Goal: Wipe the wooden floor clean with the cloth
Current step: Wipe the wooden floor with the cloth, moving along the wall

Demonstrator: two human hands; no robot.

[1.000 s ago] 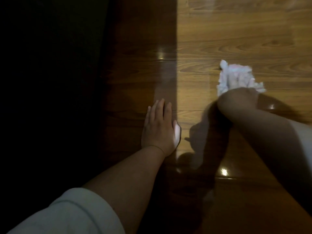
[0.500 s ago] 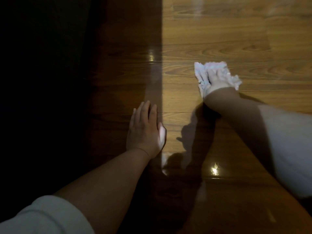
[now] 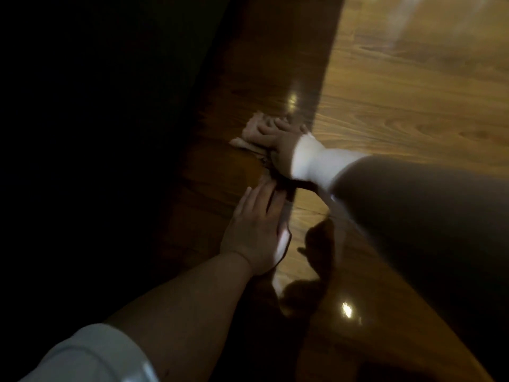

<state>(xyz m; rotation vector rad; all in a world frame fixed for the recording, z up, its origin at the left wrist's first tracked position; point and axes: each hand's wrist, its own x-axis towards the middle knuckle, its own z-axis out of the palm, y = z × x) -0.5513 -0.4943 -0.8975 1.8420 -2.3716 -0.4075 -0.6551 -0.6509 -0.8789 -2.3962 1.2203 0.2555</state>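
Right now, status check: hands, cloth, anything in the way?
Left hand flat on the wooden floor, bracing. Right hand pressing the cloth to the floor in the shadowed strip. Nothing visible blocking; far left too dark to tell.

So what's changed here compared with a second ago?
The right hand swept the crumpled white cloth leftward, from the sunlit part of the glossy wooden floor into the shadowed strip, still pressing it down. The left hand stayed flat on the floor.

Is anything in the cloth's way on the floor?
No object shows. The right hand presses the cloth; only the left hand lies flat on the floor nearer the person. Further left is too dark.
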